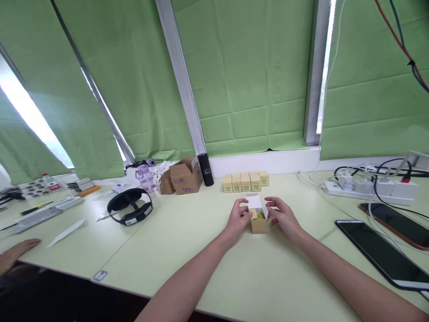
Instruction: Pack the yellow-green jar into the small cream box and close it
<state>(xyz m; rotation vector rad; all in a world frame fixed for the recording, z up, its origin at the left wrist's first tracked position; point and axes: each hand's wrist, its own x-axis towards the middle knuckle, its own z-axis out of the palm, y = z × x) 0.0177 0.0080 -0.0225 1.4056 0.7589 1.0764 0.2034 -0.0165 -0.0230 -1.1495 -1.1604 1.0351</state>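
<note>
A small brown cardboard box (259, 227) stands on the table in front of me, its white-lined lid raised at the back. Inside it shows something yellow-green (259, 216), too small to make out. My left hand (237, 220) is closed at the box's left side, thumb and fingers about the left flap. On the opposite side my right hand (283, 218) has its bent fingers at the right flap. Behind the hands stands a row of several similar closed boxes (246, 182) with green-framed labels.
Left of the row are a black cylinder (205, 170), an open carton (186, 179), a purple bottle (145, 178) and a black headset (130, 208). Right are a power strip (362, 192) with cables, a tablet (382, 250) and a phone (398, 223). Another person's hand (18, 252) rests far left.
</note>
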